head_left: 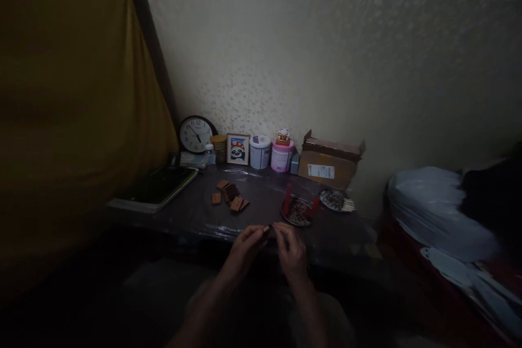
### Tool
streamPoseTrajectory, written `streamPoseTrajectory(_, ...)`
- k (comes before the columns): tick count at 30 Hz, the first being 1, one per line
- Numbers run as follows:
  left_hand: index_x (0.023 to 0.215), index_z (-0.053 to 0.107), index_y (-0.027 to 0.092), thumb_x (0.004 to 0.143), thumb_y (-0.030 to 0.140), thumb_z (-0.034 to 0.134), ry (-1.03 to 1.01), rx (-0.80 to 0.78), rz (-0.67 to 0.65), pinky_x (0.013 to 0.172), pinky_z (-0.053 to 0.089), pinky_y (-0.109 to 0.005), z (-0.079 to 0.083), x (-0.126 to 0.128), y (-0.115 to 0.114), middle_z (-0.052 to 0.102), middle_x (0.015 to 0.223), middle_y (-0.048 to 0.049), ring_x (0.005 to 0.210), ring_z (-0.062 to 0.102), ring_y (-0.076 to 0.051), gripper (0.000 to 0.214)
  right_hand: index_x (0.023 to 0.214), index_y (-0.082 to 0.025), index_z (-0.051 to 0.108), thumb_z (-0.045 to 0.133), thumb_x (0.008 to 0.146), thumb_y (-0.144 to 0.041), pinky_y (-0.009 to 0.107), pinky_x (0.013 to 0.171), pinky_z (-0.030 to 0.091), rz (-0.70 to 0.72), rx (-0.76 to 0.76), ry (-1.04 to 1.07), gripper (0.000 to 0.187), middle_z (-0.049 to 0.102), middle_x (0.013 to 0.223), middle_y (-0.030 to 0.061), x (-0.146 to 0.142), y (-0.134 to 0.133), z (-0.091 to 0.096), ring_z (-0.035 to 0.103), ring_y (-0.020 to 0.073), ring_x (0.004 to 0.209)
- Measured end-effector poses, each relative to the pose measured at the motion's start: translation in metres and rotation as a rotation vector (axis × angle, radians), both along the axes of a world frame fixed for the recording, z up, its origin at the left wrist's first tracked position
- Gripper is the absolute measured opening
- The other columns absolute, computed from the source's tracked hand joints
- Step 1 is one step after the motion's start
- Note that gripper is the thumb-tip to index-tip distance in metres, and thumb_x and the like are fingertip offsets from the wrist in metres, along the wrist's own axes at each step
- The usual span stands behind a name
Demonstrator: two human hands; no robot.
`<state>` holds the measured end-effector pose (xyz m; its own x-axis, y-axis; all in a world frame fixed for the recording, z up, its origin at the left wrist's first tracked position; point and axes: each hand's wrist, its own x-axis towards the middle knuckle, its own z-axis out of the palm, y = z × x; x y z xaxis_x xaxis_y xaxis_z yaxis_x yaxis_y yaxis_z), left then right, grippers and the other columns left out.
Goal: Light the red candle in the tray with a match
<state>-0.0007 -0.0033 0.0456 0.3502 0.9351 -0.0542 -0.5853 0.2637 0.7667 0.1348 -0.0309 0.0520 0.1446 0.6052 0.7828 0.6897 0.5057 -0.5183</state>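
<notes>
In front of the table edge, my left hand (248,244) is closed on a small flat brown leather-like piece (267,228). My right hand (291,247) meets it from the other side, its thumb and fingertips pinched at the far end of the piece. Whether something tiny sits in that pinch is too dark to see. Beyond my left hand lies a loose pile of similar brown pieces (236,204), some stacked on edge. A round dish (297,223) of small dark and pale bits is beyond my right hand, with red upright objects (287,199) at its rim.
Farther right, a second dish (332,199) of dark bits has pale sticks (348,205) by it. Along the wall stand a clock (196,135), a framed panda picture (238,149), two tubs (260,152) and a cardboard box (329,163). A flat board (159,187) lies left.
</notes>
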Motion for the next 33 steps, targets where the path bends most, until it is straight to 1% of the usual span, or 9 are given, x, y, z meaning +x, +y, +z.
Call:
streamPoseTrajectory(3, 0.081, 0.069, 0.018, 0.067, 0.033, 0.072, 0.019, -0.020, 0.003, 0.084, 0.042, -0.029, 0.001, -0.001, -0.001, 0.071, 0.091, -0.0055, 0.089, 0.062, -0.018, 0.021, 0.092, -0.021, 0.063, 0.046, 0.089, -0.020, 0.029, 0.075, 0.054, -0.030, 0.043, 0.018, 0.017, 0.070, 0.087, 0.0046, 0.000, -0.005, 0.008, 0.067, 0.0157, 0.084)
streamPoseTrajectory(7, 0.079, 0.069, 0.017, 0.066, 0.033, 0.072, 0.002, -0.002, 0.013, 0.083, 0.042, -0.030, 0.005, 0.000, -0.001, 0.071, 0.087, -0.0050, 0.086, 0.062, -0.018, 0.020, 0.099, -0.023, 0.061, 0.049, 0.088, -0.017, 0.034, 0.083, 0.051, -0.035, 0.125, 0.046, 0.017, 0.069, 0.094, 0.0054, -0.001, -0.013, 0.014, 0.064, 0.0172, 0.092)
streamPoseTrajectory(9, 0.079, 0.069, 0.017, 0.067, 0.031, 0.072, -0.014, 0.032, 0.016, 0.081, 0.042, -0.029, 0.010, 0.001, -0.003, 0.071, 0.084, -0.0049, 0.082, 0.062, -0.017, 0.019, 0.099, -0.023, 0.063, 0.048, 0.088, -0.019, 0.034, 0.084, 0.050, 0.003, 0.068, 0.007, 0.018, 0.070, 0.094, 0.0051, 0.002, -0.009, 0.006, 0.064, 0.0176, 0.092)
streamPoseTrajectory(11, 0.079, 0.069, 0.016, 0.067, 0.030, 0.073, -0.023, 0.053, 0.016, 0.078, 0.042, -0.028, 0.015, 0.001, -0.005, 0.071, 0.079, -0.0038, 0.077, 0.061, -0.016, 0.019, 0.090, -0.024, 0.065, 0.048, 0.088, -0.026, 0.031, 0.076, 0.052, -0.012, -0.025, -0.011, 0.017, 0.070, 0.084, 0.0030, 0.010, 0.000, -0.007, 0.065, 0.0168, 0.081)
streamPoseTrajectory(13, 0.080, 0.069, 0.016, 0.067, 0.030, 0.073, -0.026, 0.055, 0.009, 0.077, 0.042, -0.027, 0.017, 0.001, -0.008, 0.071, 0.077, -0.0030, 0.075, 0.061, -0.015, 0.020, 0.085, -0.021, 0.065, 0.046, 0.089, -0.029, 0.031, 0.070, 0.052, -0.090, -0.027, 0.043, 0.021, 0.069, 0.078, 0.0044, 0.020, 0.010, -0.020, 0.064, 0.0177, 0.075)
streamPoseTrajectory(16, 0.080, 0.069, 0.017, 0.066, 0.030, 0.074, -0.032, 0.037, 0.018, 0.077, 0.041, -0.026, 0.014, -0.002, -0.008, 0.071, 0.079, -0.0028, 0.077, 0.062, -0.014, 0.019, 0.089, -0.018, 0.063, 0.046, 0.089, -0.029, 0.032, 0.073, 0.050, -0.154, -0.011, 0.120, 0.020, 0.068, 0.084, 0.0063, 0.033, 0.018, -0.026, 0.063, 0.0179, 0.080)
streamPoseTrajectory(21, 0.080, 0.070, 0.017, 0.068, 0.030, 0.073, -0.010, 0.022, 0.030, 0.079, 0.042, -0.025, 0.005, -0.006, -0.008, 0.072, 0.083, -0.0032, 0.082, 0.062, -0.015, 0.018, 0.085, -0.018, 0.062, 0.050, 0.087, -0.031, 0.030, 0.073, 0.049, -0.184, 0.021, 0.212, 0.018, 0.067, 0.082, 0.0051, 0.038, 0.016, -0.016, 0.062, 0.0168, 0.079)
streamPoseTrajectory(28, 0.080, 0.069, 0.016, 0.068, 0.029, 0.073, 0.003, 0.032, 0.050, 0.078, 0.042, -0.026, 0.006, -0.009, -0.010, 0.071, 0.082, -0.0035, 0.080, 0.062, -0.015, 0.019, 0.083, -0.017, 0.062, 0.051, 0.086, -0.033, 0.031, 0.075, 0.049, -0.214, 0.016, 0.296, 0.019, 0.066, 0.082, 0.0047, 0.029, 0.007, -0.003, 0.062, 0.0167, 0.079)
streamPoseTrajectory(33, 0.084, 0.069, 0.016, 0.068, 0.029, 0.072, -0.014, 0.041, 0.031, 0.081, 0.042, -0.027, 0.005, -0.005, -0.010, 0.071, 0.085, -0.0039, 0.083, 0.061, -0.016, 0.020, 0.087, -0.020, 0.062, 0.052, 0.087, -0.028, 0.030, 0.077, 0.049, -0.144, -0.012, 0.267, 0.013, 0.067, 0.085, 0.0033, 0.010, -0.011, 0.008, 0.062, 0.0156, 0.082)
